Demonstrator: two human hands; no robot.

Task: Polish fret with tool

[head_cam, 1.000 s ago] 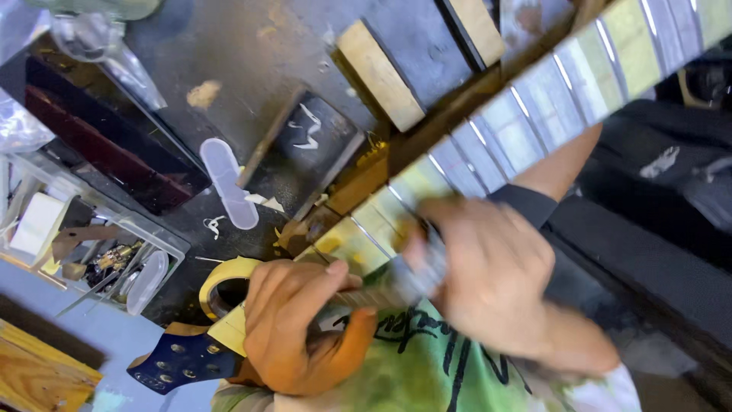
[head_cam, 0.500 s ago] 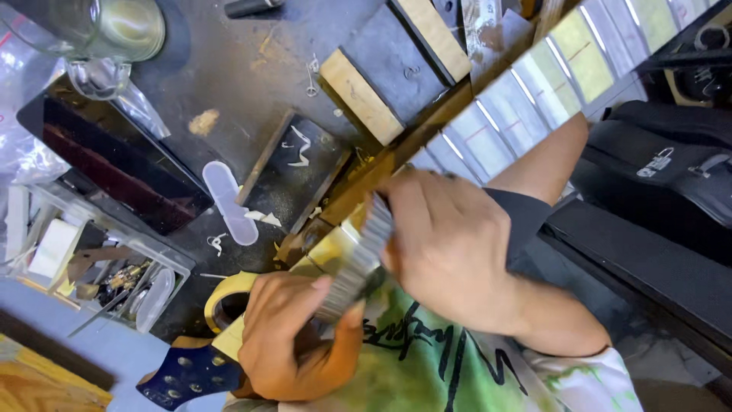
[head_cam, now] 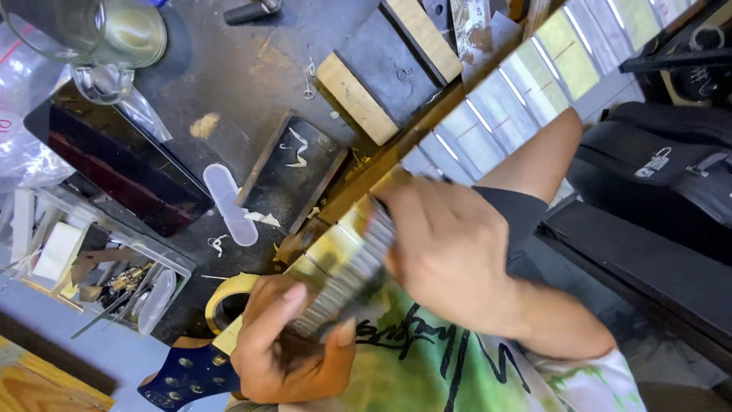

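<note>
Containers come first on this cluttered dark workbench (head_cam: 252, 69): a clear plastic tray (head_cam: 99, 267) at the left edge holds small metal hardware, thin tools and a pale block, and a glass mug (head_cam: 99, 34) stands at the top left corner, its contents unclear. A roll of yellow tape (head_cam: 229, 301) lies just beside the tray.

A guitar neck (head_cam: 503, 99) runs diagonally from the upper right down to a dark blue headstock (head_cam: 187, 378) at the lower left, its fretboard masked with pale tape between the frets. A long grey file (head_cam: 347, 278), blurred, lies along the neck near the headstock end.

The left hand (head_cam: 286, 343) wraps under the neck, thumb and fingers closed around the neck and the file's lower end. The right hand (head_cam: 454, 252) presses down over the file's upper end, fingers curled shut on it, so the file spans between both hands, touching each.
</note>
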